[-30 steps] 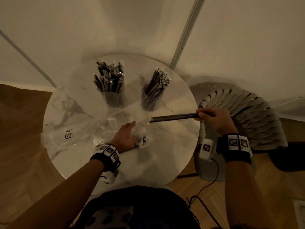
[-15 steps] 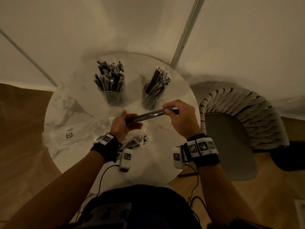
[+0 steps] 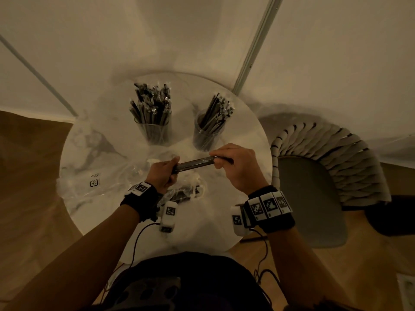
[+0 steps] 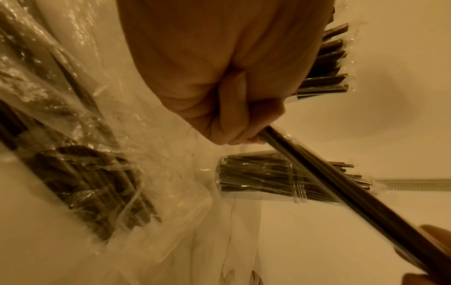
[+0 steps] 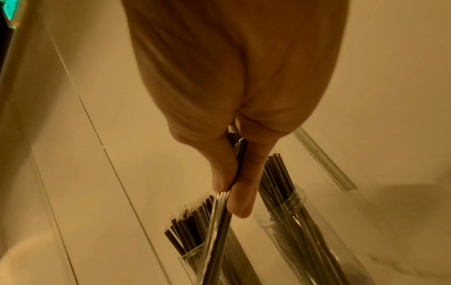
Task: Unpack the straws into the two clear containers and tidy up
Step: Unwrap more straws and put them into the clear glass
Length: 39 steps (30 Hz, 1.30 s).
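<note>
Two hands held one wrapped bundle of straws (image 3: 194, 163) level above the table (image 3: 224, 212), the left hand (image 3: 162, 173) gripping one end and the right hand (image 3: 233, 164) pinching the other, its long axis lying crosswise just before the right container (image 3: 205, 136).

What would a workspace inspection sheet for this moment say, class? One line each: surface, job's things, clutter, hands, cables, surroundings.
Surface: round marble table, lit dimly.
Job's things: left container packed with dark straws; right container holds fewer; a straw bundle is held above the table.
Clutter: crumpled plastic packaging with more straws under the left wrist.
Hands: left hand grips one end of the bundle; right hand pinches the other.
Cables: black wrist-camera cables hang off the near edge.
Surroundings: woven chair, white wall, wood floor.
</note>
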{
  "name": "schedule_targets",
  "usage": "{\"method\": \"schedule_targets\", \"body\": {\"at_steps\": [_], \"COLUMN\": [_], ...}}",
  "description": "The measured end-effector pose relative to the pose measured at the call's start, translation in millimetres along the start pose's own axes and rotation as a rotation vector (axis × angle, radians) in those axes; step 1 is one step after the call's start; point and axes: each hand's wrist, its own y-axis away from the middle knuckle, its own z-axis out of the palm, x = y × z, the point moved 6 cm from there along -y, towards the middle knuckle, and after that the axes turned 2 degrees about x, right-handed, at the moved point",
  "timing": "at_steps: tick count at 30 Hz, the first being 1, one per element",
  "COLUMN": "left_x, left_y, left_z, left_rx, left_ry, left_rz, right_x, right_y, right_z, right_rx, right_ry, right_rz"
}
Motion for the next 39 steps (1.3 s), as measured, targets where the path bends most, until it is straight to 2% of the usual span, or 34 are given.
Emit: {"method": "schedule_targets", "body": {"at_steps": [6,11,16,20,25,29,31,33,36,39], "left_x": [-0.2,-0.4,4.9,4.2,3.5,-4.9,-16.0,-26.2,-26.6,-27.7], "left_y": [-1.4,-4.2,2.4,2.9,-0.5,-5.7,-9.9,-14.0,-15.9,-6.7], "left_z": [-2.9,-0.5,8.9,10.5,13.2,5.4,-3.8,-16.0,-25.4,-19.7], "left_rx": [0.067,0.046,-0.157,-0.184,-0.203,-0.215,-0.140,-0.053,0.035,0.014], "left_ry": [-0.019,0.070,0.243,0.227,0.294,0.374,0.232,-0.047,-0.613,-0.941], "left_rz": [0.007,0.034,0.078,0.113,0.067,-0.048,-0.078,-0.029,0.227,0.358], "right_x": [-11.3,1.6,22.3,32.0,9.7,-17.1,-30.3,-43.7,-56.5,-57.4], "right_y": [-3.7,0.0,-0.5,-1.0,-21.5,-65.6,-91.0,-116.3,-149.6,-172.4], "right_z": [1.0,0.2,-13.9,-19.6,-25.3,-49.1,-66.6,-80.5,-92.1,-84.6], "right_rx": [-0.001,0.065,0.115,0.121,0.069,0.042,0.057,0.050,0.015,-0.048], "right_ry": [-0.043,-0.055,-0.038,-0.054,0.006,0.108,0.163,0.231,0.395,0.578], "right_rz": [-0.009,0.085,0.250,0.327,0.243,0.128,0.065,0.004,-0.039,-0.086]}}
